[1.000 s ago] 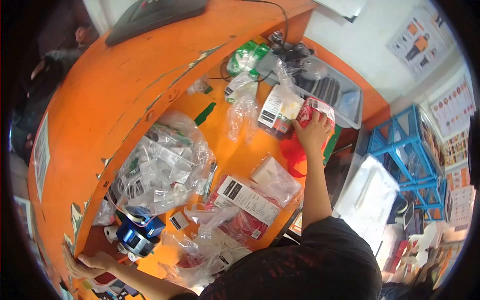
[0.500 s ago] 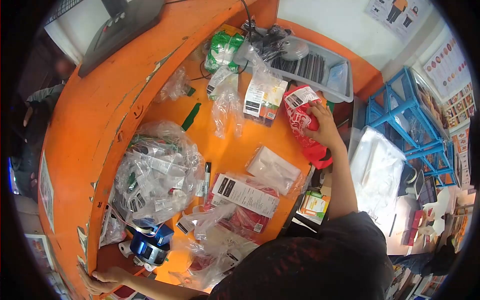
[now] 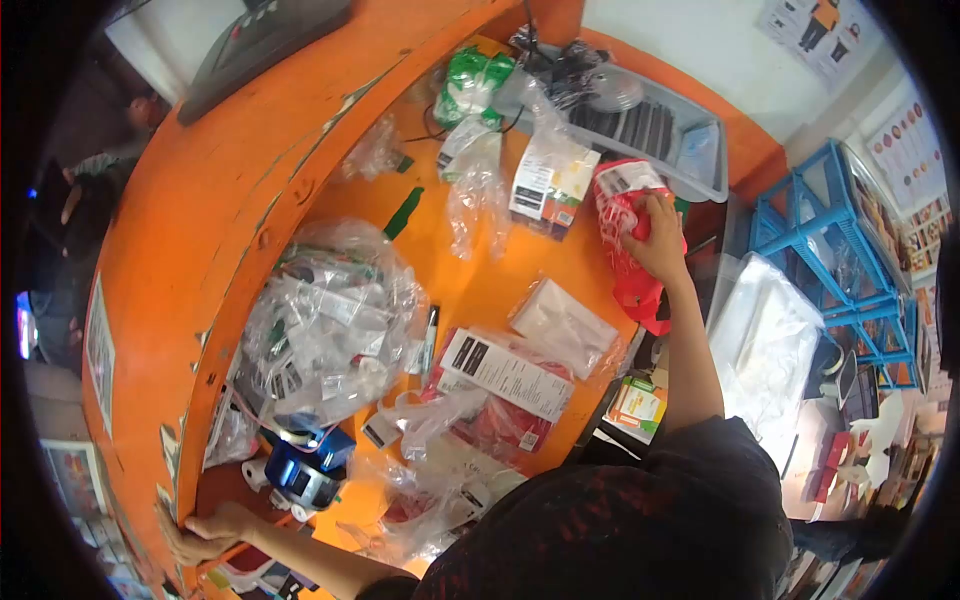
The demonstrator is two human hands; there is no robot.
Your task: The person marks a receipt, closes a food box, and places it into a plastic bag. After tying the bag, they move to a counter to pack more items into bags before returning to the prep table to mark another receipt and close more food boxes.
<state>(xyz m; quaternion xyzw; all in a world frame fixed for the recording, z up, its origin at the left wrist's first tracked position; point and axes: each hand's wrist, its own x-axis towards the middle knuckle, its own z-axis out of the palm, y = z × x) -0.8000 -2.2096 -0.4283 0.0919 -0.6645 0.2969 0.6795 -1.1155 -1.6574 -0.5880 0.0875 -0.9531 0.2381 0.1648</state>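
At the right side of the orange desk, my right hand (image 3: 657,240) has its fingers curled on a red plastic bag (image 3: 622,215) with white print and a white label. Part of the bag is hidden under the fingers. My left hand (image 3: 208,535) is at the lower left, wrapped over the edge of the orange counter wall (image 3: 190,430). Left of the red bag lies a clear bag (image 3: 553,185) with a receipt and a printed packet. Nearer to me, a long white receipt (image 3: 507,374) rests on a red bag in clear plastic, below a white packet (image 3: 565,327).
A big heap of clear plastic bags (image 3: 330,325) fills the left side, with a blue device (image 3: 305,472) below it. A grey bin (image 3: 700,150) of black cutlery packs stands at the back. Blue racks (image 3: 820,235) and clear plastic sheets (image 3: 765,320) are at right. A marker (image 3: 430,335) lies mid-desk.
The view has shifted slightly, so the desk appears further right. My right hand stays on the red bag, its fingers drawn in more tightly. My left hand keeps its place on the wall edge.
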